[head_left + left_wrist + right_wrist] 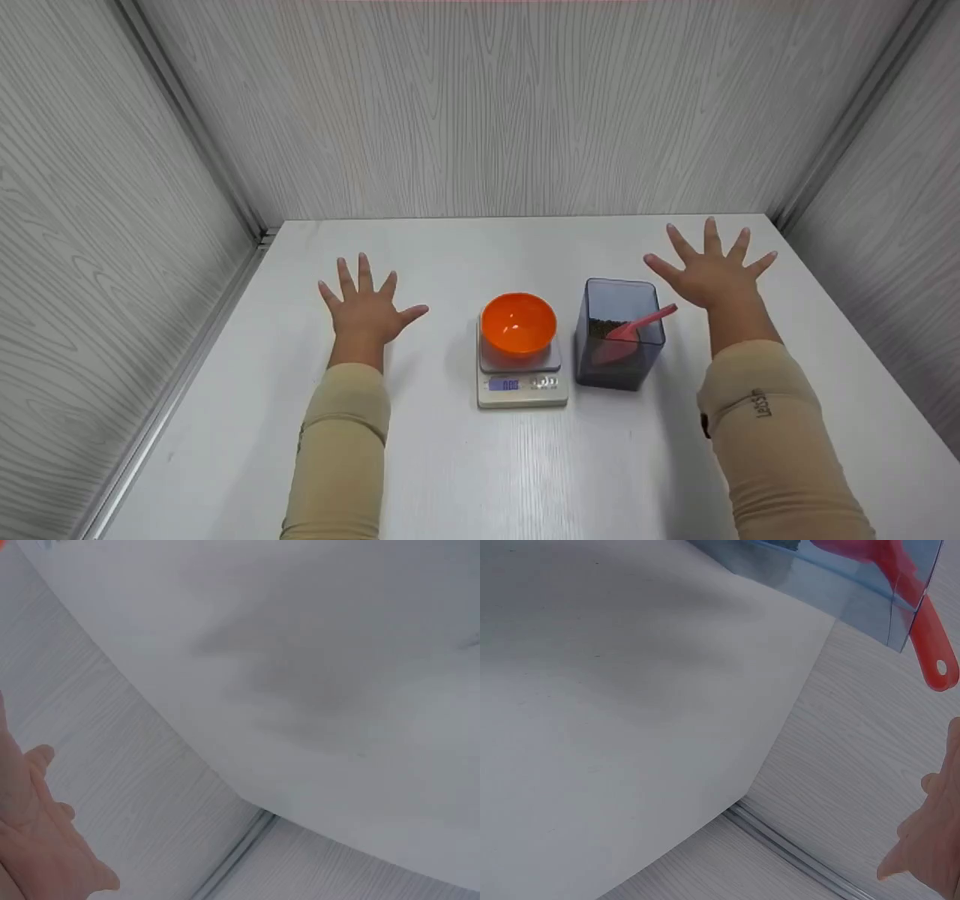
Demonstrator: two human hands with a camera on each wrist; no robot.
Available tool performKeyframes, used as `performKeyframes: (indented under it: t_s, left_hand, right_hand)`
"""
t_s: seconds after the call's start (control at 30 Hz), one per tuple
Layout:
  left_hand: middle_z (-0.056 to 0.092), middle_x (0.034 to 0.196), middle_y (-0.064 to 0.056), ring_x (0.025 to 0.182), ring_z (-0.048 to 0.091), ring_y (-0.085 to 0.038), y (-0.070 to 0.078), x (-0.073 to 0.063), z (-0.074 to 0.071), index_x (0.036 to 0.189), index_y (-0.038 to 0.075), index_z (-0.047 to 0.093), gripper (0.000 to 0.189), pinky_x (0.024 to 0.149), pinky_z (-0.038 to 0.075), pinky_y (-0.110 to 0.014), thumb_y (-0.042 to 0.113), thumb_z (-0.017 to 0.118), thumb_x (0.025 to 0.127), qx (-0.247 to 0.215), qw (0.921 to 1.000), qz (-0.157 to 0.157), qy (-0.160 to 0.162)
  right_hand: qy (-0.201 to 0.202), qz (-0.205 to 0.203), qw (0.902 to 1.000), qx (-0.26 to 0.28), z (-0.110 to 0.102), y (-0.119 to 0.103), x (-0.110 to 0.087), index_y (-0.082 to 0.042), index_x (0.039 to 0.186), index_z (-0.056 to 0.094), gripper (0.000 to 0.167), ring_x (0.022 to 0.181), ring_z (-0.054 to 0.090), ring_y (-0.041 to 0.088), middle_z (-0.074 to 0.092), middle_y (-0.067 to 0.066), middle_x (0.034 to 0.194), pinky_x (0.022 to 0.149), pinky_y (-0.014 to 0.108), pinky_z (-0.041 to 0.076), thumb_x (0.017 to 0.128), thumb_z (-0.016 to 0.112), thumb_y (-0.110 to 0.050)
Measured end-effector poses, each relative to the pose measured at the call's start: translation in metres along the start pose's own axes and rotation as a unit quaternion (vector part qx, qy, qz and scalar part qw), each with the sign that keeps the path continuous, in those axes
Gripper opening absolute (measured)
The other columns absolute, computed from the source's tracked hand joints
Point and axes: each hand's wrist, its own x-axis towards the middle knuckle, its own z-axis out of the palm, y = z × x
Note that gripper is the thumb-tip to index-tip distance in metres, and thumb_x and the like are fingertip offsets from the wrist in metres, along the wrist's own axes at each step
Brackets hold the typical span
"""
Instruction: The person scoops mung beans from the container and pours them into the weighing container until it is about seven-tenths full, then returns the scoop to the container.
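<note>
My left hand point(365, 313) is spread wide above the left part of the table, holding nothing. On the right, my right hand point(712, 277) is likewise spread, fingers apart, beside the clear bluish container point(619, 360). Dark grains point(604, 328) lie inside that container. A red scoop point(626, 330) leans in it, its handle point(934, 645) sticking out over the rim toward my right hand without touching it. Between the hands, an orange bowl point(518, 324) sits on the plate of a white digital scale point(523, 397) with a lit display.
The white table point(465, 480) carries the scale and container side by side near its middle. Grey wood-grain panels point(487, 105) rise behind the table and along both sides. Metal trim point(187, 375) follows the left edge.
</note>
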Motion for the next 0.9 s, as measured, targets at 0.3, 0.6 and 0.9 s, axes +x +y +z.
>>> performKeyframes:
  t_s: [0.3, 0.6, 0.9]
  left_hand:
    - [0.012, 0.150, -0.019, 0.136, 0.000, -0.042, 0.010, -0.008, 0.027, 0.138, 0.015, 0.039, 0.080, 0.103, 0.010, -0.059, 0.068, 0.048, 0.079, -0.066, 0.9974, 0.021, -0.017]
    - [0.061, 0.089, -0.004, 0.083, 0.054, -0.022, 0.052, -0.019, 0.068, 0.097, 0.013, 0.060, 0.045, 0.077, 0.046, -0.035, 0.053, 0.066, 0.076, -0.196, 0.9730, 0.019, -0.121]
    - [0.052, 0.067, 0.002, 0.067, 0.048, -0.016, 0.091, -0.025, 0.099, 0.075, 0.016, 0.056, 0.035, 0.061, 0.039, -0.030, 0.047, 0.073, 0.072, -0.243, 0.9539, 0.094, -0.150]
  right_hand:
    - [-0.005, -0.007, 1.0000, 0.001, 0.003, -0.005, 0.006, -0.030, 0.146, 0.000, 0.089, 0.119, -0.031, 0.055, -0.020, 0.023, 0.146, 0.075, 0.071, -0.025, 0.076, 0.013, -0.082]
    - [0.002, -0.013, 0.9999, 0.003, 0.003, -0.001, 0.008, -0.030, 0.146, 0.001, 0.089, 0.120, -0.030, 0.055, -0.020, 0.023, 0.146, 0.075, 0.071, -0.025, 0.076, 0.014, -0.082]
    - [0.000, -0.007, 0.9999, 0.008, 0.003, 0.018, -0.002, -0.027, 0.146, 0.002, 0.088, 0.120, -0.030, 0.056, -0.021, 0.025, 0.145, 0.074, 0.071, -0.025, 0.078, 0.016, -0.080]
